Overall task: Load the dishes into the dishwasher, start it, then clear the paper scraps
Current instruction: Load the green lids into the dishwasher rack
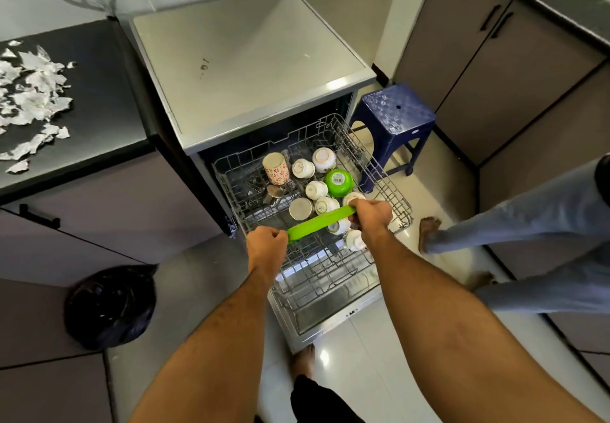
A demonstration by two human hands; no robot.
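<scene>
The steel dishwasher (251,59) stands open with its wire rack (392,191) pulled out over the lowered door. In the rack sit several white cups, a flowered mug (274,167), a steel cup (300,208) and an upturned green bowl (339,182). A green plate (318,223) is held edge-on over the rack. My left hand (267,241) grips its left end and my right hand (371,215) grips its right end. Torn white paper scraps (29,92) lie on the black counter at the left.
A blue plastic stool (392,118) stands right of the dishwasher. A black bin bag (110,307) sits on the floor at the left. Another person's legs and bare feet (429,231) are at the right. Cabinets line both sides.
</scene>
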